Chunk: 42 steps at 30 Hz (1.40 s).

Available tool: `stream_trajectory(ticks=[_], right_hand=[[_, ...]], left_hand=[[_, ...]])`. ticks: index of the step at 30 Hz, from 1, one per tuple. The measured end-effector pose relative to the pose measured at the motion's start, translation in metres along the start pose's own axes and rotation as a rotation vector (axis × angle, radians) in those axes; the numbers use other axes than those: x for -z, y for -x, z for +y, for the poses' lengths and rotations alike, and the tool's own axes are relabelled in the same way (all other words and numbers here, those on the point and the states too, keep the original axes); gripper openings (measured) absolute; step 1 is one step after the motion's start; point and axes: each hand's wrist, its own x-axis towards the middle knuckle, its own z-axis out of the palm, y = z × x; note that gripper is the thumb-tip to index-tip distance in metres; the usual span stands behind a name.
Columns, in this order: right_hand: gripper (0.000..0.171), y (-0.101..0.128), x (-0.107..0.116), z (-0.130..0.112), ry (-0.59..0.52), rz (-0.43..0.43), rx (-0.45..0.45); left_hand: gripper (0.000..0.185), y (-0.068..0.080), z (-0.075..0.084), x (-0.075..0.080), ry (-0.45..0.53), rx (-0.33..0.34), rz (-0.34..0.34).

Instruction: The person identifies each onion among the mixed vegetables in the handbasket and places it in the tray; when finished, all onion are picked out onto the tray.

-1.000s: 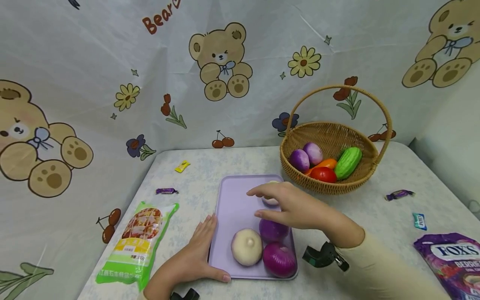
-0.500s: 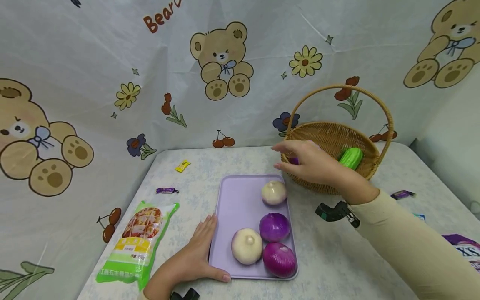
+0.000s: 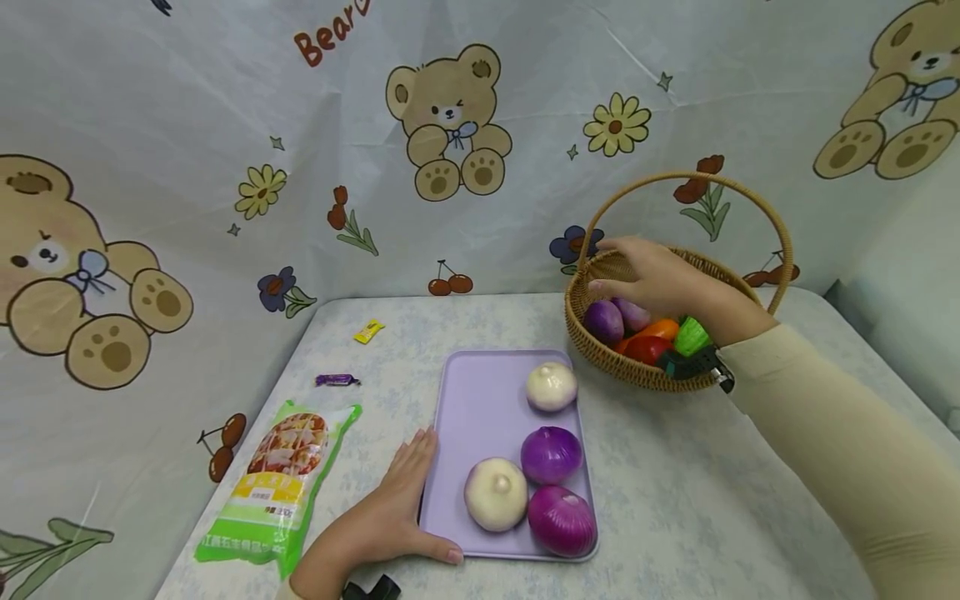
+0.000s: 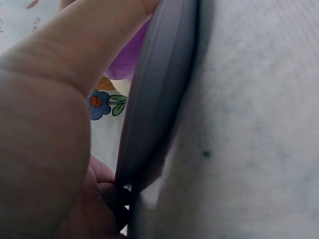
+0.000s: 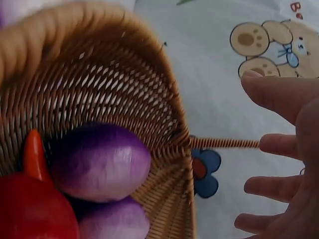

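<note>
Having swung from the lilac plastic tray (image 3: 480,408) toward two o'clock, the right hand (image 3: 660,279) is hovering spread-fingered over two purple turnips (image 3: 604,321) waiting in the woven wicker basket (image 3: 645,375), while the left hand (image 3: 382,521) is lying flat against the tray's nine-o'clock edge, four onions (image 3: 551,454) already loaded.

The head view looks forward and down from above the near edge of the desk (image 3: 690,500), taking in the whole top, the far edge and the bear-print cloth (image 3: 225,125) behind it. The left wrist view sits very low and close against the desk surface, facing along the rim of the purple tray (image 4: 154,99) beside the left hand (image 4: 45,129); the head view shows that same tray (image 3: 480,400) and left hand (image 3: 375,525) near the near edge. The right wrist view looks closely into the wicker basket (image 5: 99,74) past the right hand (image 5: 284,149); the head view shows this basket (image 3: 660,375) and right hand (image 3: 660,275) toward the far right corner.
</note>
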Motion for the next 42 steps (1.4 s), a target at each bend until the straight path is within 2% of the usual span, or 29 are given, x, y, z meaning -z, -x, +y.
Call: stream_trajectory(ticks=[5,10,13,20,25,33,42], right_hand=[[0.076,0.001,0.002,0.014,0.016,-0.009,-0.027],[0.073,0.002,-0.001,0.021,0.01,-0.005,-0.004],[0.073,0.003,-0.005,0.022,0.018,-0.027,0.012],[0.077,0.002,-0.01,0.021,0.054,-0.103,-0.015],[0.073,-0.003,-0.009,0.024,0.062,-0.18,0.007],[0.065,-0.01,-0.016,0.037,0.013,-0.312,0.061],[0.052,-0.024,-0.034,0.038,0.111,-0.293,0.149]], left_hand=[[0.156,-0.001,0.001,0.001,0.001,0.0,-0.007],[0.156,-0.002,0.001,0.001,-0.006,-0.003,-0.006],[0.156,-0.003,0.001,0.001,-0.011,-0.002,-0.011],[0.155,-0.007,-0.001,0.001,-0.017,-0.023,-0.003],[0.156,-0.007,-0.001,0.002,-0.013,-0.018,-0.001],[0.157,-0.005,0.0,0.0,-0.011,-0.003,0.003],[0.157,0.0,0.001,-0.001,-0.001,0.01,0.006]])
